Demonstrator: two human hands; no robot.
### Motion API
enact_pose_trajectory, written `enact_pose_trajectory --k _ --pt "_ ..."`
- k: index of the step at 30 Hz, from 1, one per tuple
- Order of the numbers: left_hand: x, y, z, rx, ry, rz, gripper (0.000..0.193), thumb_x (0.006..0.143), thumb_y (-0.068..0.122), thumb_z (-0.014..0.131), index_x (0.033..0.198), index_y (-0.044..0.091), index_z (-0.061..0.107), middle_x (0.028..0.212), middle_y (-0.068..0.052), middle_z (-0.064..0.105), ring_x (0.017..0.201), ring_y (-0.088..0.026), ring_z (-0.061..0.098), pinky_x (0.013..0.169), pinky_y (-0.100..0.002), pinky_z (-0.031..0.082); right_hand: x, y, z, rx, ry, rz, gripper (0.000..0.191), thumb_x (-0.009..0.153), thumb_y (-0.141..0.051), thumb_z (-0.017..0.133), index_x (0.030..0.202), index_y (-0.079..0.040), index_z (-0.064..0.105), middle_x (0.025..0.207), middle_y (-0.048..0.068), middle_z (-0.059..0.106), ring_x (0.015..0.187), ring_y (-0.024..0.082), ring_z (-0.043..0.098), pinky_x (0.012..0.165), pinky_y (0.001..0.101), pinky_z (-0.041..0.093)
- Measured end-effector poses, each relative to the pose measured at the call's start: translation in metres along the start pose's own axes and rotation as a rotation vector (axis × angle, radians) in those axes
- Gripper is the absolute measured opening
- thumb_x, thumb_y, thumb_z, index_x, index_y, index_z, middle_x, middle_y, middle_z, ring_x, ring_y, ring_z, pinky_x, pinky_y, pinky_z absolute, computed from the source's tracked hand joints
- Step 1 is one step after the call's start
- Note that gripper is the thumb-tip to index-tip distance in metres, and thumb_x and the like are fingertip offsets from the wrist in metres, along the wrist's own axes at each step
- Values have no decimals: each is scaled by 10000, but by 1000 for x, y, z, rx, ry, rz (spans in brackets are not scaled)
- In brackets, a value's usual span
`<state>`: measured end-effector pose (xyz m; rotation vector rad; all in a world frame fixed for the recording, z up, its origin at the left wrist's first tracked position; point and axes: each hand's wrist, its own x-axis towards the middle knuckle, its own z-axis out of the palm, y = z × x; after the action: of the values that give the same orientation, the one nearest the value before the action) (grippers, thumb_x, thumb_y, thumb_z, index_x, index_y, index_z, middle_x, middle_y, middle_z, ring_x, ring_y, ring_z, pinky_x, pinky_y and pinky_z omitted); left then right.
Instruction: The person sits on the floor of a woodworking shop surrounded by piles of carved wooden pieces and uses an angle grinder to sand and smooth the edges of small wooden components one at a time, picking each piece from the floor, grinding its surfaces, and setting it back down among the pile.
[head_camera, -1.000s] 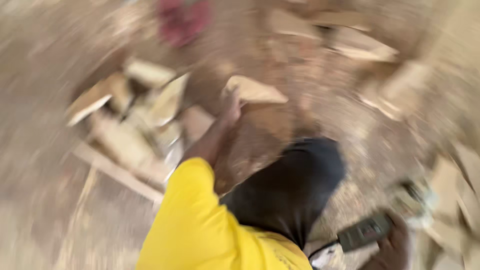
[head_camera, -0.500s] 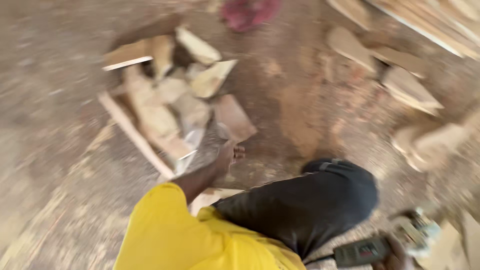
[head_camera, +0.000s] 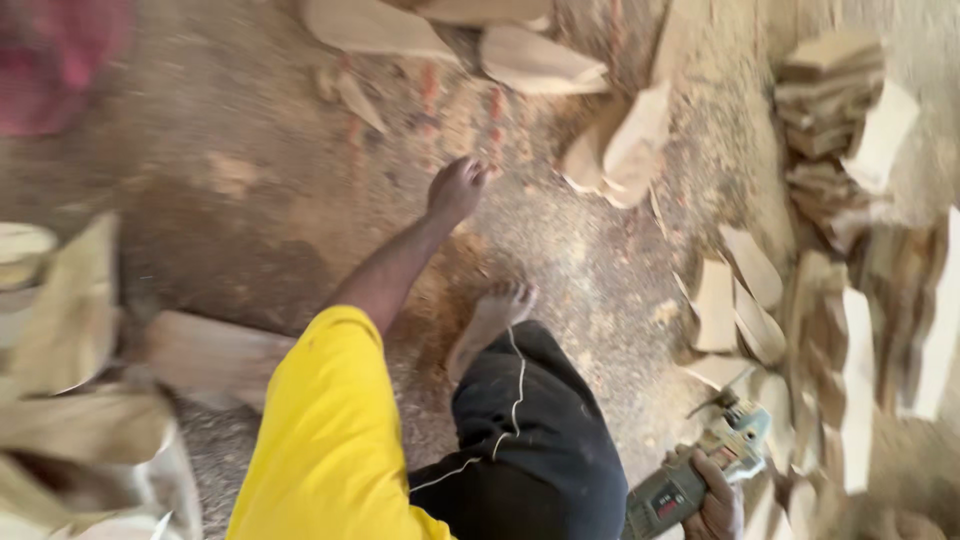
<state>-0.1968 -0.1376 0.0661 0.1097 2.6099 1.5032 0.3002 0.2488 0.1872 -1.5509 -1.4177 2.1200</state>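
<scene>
Sawdust covers the floor (head_camera: 250, 200) all around. Half a second ago the left hand (head_camera: 456, 188) was down among the offcuts at the pile; now it is empty, fingers loosely curled, stretched out toward 12 o'clock and touching nothing. The nearest wood pieces (head_camera: 620, 150) lie at about 1 o'clock from it. The right hand (head_camera: 715, 495), at 5 o'clock, has its fingers wrapped around a power grinder (head_camera: 690, 475). A bare foot (head_camera: 495, 315) rests between the two hands.

Yellow short sleeve (head_camera: 325, 420); black trousers (head_camera: 530, 440), thin white side stripe; bare foot (head_camera: 490, 320).
</scene>
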Motion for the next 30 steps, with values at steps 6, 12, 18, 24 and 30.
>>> enact_pose_trajectory --k 6,12,18,24,30 --pt "39 78 133 458 -133 232 793 798 416 810 1484 197 478 1510 -203 388 1338 -454 453 1028 -580 441 -65 -17 37 -236 6 -197 394 910 -67 629 1290 -13 540 1127 109 698 1014 236 700 878 372 605" --pt "68 104 202 757 -190 135 598 853 337 838 1333 103 568 1488 -325 385 1398 -457 385 1166 -623 341 -54 -32 53 62 155 33 270 927 -106 666 1170 -13 593 915 133 717 801 244 722 686 383 631" --pt "40 91 168 692 -233 33 704 792 267 868 1376 74 526 1423 -246 444 1332 -399 431 1137 -552 385 -17 7 0 11 111 -47 323 892 -64 684 1176 64 595 934 178 728 801 280 744 684 422 634" --pt "-43 33 87 786 -247 96 775 769 245 848 1423 41 487 1349 -208 511 1230 -339 504 1054 -504 439 -12 41 -5 36 6 -74 369 843 -35 682 1189 48 587 916 187 721 769 294 748 672 421 647" --pt "-54 33 83 658 -416 -60 400 1006 242 693 1332 18 630 1148 -130 644 956 -224 631 789 -391 554 -31 38 31 -21 -55 -122 401 809 -32 709 1176 59 575 912 184 713 758 279 741 658 408 637"
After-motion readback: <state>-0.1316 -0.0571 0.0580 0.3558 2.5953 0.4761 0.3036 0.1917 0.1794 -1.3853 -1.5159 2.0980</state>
